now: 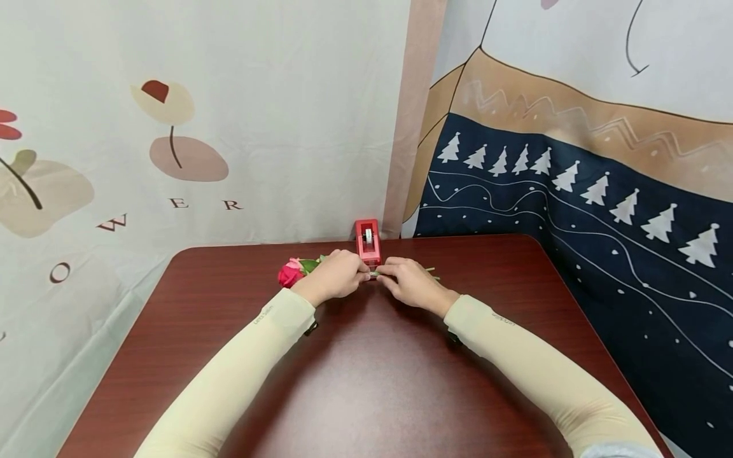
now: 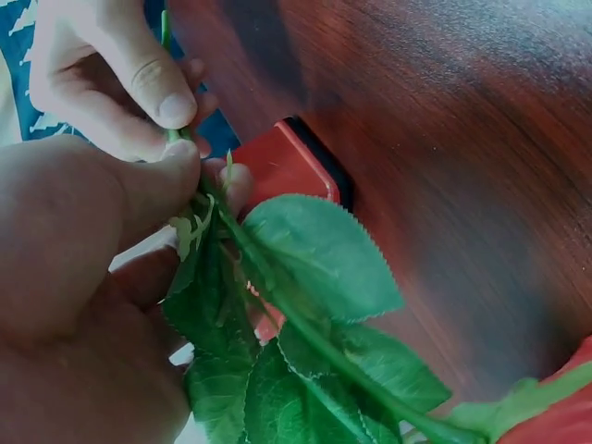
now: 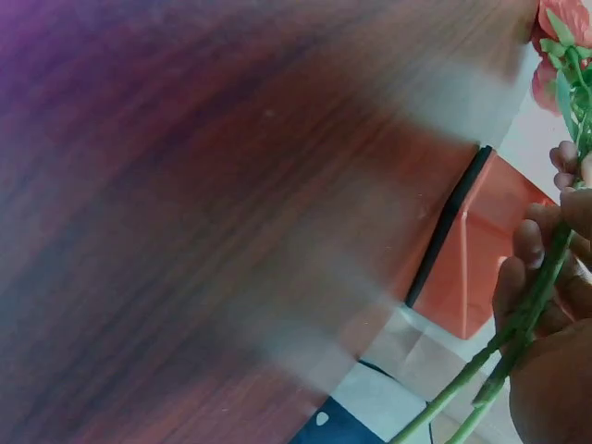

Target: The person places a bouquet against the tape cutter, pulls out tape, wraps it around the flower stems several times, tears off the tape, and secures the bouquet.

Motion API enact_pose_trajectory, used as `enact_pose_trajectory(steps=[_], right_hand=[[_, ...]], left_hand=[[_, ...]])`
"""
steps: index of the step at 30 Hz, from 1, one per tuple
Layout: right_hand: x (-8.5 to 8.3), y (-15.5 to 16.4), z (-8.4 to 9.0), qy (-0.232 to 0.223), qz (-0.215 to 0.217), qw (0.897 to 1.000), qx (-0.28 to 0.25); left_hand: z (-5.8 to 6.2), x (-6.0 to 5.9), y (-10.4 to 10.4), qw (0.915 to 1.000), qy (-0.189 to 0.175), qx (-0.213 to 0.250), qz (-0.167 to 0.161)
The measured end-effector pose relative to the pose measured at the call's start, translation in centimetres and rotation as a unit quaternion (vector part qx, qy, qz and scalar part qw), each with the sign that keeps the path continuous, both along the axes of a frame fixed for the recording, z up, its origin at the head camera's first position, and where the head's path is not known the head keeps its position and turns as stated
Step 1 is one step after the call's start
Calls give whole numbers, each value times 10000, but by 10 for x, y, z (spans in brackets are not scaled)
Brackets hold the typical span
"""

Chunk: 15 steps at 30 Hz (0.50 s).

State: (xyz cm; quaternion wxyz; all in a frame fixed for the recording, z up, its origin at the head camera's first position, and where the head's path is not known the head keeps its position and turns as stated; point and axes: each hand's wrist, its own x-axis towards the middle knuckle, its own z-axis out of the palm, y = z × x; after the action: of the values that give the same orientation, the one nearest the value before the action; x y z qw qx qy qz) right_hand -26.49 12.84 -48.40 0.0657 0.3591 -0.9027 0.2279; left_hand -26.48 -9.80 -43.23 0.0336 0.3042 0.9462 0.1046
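**Two thin stems, pinched side by side in front of the dispenser**

My left hand [image 1: 335, 277] pinches the stems [image 3: 518, 347] between thumb and forefinger just behind the leaves [image 2: 319, 254], and my right hand [image 1: 413, 284] pinches them a little further along, thumb on top. The two pinches sit almost touching, right in front of the red tape dispenser [image 1: 368, 242] at the far edge of the table [image 1: 229, 305]. The rose [image 1: 290, 273] lies out to my left, beyond my knuckles, and the bare stem ends poke out past my right hand.

I judge this a light thing with little stiffness: the stems are slim and green and look like they would bend or roll against each other if I ease off. The leaves are soft and serrated, no place to hold. The bloom is the fragile end, so I keep my fingers off it. The right hold is where I have it, on bare stem below the leaves, firm enough to stop the pair twisting apart
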Motion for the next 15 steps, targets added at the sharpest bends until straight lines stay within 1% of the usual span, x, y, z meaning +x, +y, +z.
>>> enact_pose_trajectory(steps=[4,7,12,15], right_hand=[[-2,-2,7,-286,-39,9996,14],[-5,-2,13,-499,-41,9987,-2],[-14,-3,23,-707,-107,9974,73],[-19,-4,29,-937,-124,9954,161]], left_hand=[[-1,1,-1,9995,274,-140,-77],[-1,3,0,9980,563,-229,-149],[-4,6,-1,9929,1106,-373,-217],[-5,7,-2,9898,1335,-431,-241]])
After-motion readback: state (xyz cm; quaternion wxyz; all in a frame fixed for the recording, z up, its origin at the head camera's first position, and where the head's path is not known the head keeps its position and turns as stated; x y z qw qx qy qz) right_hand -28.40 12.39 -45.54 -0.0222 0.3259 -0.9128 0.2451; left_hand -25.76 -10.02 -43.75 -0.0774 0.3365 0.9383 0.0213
